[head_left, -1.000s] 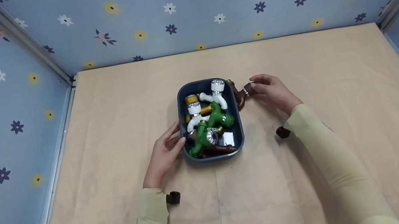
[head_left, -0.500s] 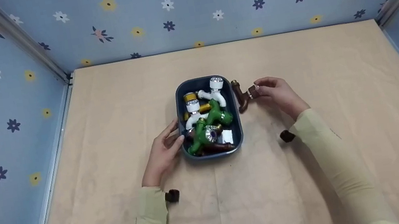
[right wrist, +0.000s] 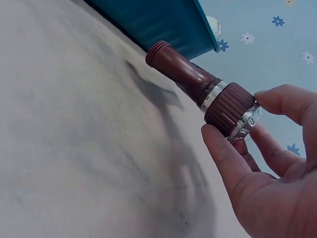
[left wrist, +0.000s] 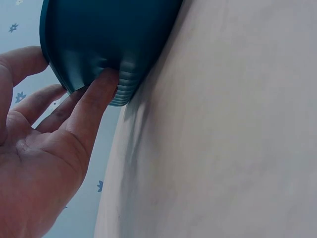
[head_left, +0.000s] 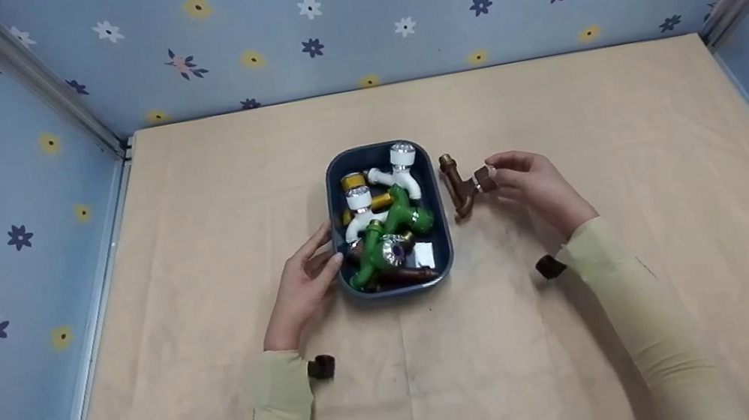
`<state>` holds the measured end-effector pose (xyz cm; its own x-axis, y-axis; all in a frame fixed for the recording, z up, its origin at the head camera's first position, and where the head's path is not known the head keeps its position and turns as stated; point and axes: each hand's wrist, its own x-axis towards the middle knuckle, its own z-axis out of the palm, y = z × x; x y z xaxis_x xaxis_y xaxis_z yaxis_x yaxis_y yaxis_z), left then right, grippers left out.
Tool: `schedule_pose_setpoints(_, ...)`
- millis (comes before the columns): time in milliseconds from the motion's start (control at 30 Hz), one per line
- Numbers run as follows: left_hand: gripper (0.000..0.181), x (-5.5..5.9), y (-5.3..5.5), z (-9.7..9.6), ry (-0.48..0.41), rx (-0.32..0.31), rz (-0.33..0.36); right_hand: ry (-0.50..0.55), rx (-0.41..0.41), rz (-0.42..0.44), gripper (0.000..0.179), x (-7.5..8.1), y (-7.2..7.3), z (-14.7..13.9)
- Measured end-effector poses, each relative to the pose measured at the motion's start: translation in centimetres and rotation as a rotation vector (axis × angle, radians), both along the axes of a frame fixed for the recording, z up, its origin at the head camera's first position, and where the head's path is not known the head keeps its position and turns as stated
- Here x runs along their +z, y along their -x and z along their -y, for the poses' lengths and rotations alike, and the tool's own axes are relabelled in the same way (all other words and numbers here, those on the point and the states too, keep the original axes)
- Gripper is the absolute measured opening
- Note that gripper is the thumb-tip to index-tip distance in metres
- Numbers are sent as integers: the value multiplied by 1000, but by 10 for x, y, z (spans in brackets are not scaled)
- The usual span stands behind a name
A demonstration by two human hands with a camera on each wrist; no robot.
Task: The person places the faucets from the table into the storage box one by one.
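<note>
A dark blue-green plastic bin point(head_left: 329, 195) stands on the cloth and holds several taps: white taps point(head_left: 393, 178), green taps point(head_left: 406, 216), yellow parts and brown ones at the near end. At its left side my left hand point(head_left: 299, 283) touches the outer wall with fairly straight fingers; the left wrist view shows fingertips point(left wrist: 106, 79) on the wall. To the right of the bin, my right hand point(head_left: 534, 187) pinches a brown tap point(head_left: 460, 188) by its ribbed knob point(right wrist: 230, 109). This tap is held over the cloth, its shadow below it, apart from the bin.
Beige cloth point(head_left: 633, 121) covers the table. Blue flowered panels point(head_left: 387, 10) close it in at the back and both sides. A white square point(head_left: 424, 256) lies at the bin's near right corner.
My right hand, with the brown tap, has drawn away from the bin, to the right and towards me. The left hand stays at the bin's left side.
</note>
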<state>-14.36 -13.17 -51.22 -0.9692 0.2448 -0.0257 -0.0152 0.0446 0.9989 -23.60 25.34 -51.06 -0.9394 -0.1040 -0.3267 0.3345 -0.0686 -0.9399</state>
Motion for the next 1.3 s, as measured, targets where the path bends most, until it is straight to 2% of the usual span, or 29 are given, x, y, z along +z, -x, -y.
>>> schedule_pose_setpoints(367, 56, -1, 0, 0, -18, 4, -41, 31, 59, -49, 31, 6, -15, -3)
schedule_pose_setpoints(567, 57, -1, -1, 1, -21, 4, -36, 29, 60, -76, 41, 11, -22, -3)
schedule_pose_setpoints(833, 57, -1, 0, 0, -49, -9, -37, 172, 33, -103, 41, 24, -34, -2)
schedule_pose_setpoints(967, 56, -1, 0, 0, -50, -5, -39, 212, 31, -113, 41, 31, -41, 0)
schedule_pose_setpoints(1300, 56, -2, 1, 0, -39, 0, -55, 119, 76, -155, 35, 42, -54, 16)
